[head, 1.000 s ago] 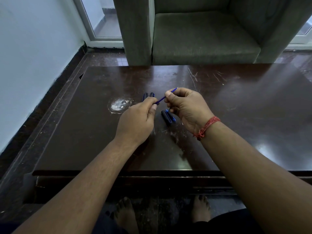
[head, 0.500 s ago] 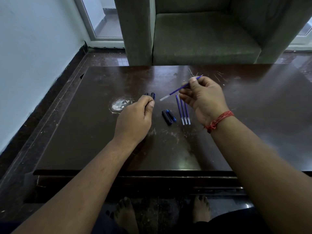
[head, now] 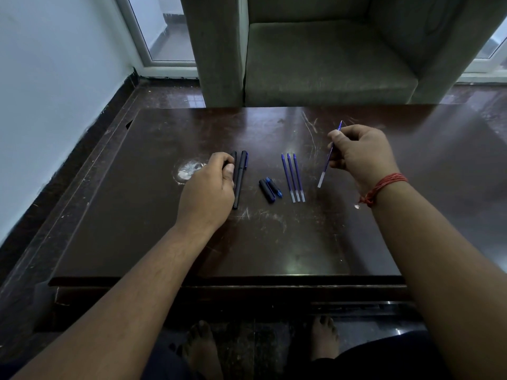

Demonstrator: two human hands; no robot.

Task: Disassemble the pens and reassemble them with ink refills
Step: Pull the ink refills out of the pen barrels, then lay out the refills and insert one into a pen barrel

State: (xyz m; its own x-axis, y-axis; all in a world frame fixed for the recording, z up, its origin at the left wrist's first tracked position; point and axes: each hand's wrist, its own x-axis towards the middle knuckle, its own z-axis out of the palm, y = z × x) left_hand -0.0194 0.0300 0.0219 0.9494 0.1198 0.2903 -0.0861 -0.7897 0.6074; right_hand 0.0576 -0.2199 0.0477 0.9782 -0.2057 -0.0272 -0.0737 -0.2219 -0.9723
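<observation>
My left hand [head: 210,187] curls its fingers round a black pen barrel [head: 235,197] that lies on the dark wooden table [head: 137,215]. A second black pen [head: 241,174] lies just right of it. Two dark pen pieces with blue tips [head: 270,189] lie side by side near the table's middle. Three blue ink refills [head: 293,176] are laid in a row to their right. My right hand [head: 362,154] pinches a fourth blue refill [head: 326,164] above the table, its white end pointing down and towards me.
A grey-green armchair [head: 326,58] stands right behind the table's far edge. A white wall runs along the left. A pale worn patch [head: 189,168] marks the tabletop left of my left hand. My bare feet show under the near edge.
My hands have parted: the right one has carried the blue refill away to the right. My left hand has brought the black barrel down beside the other pen.
</observation>
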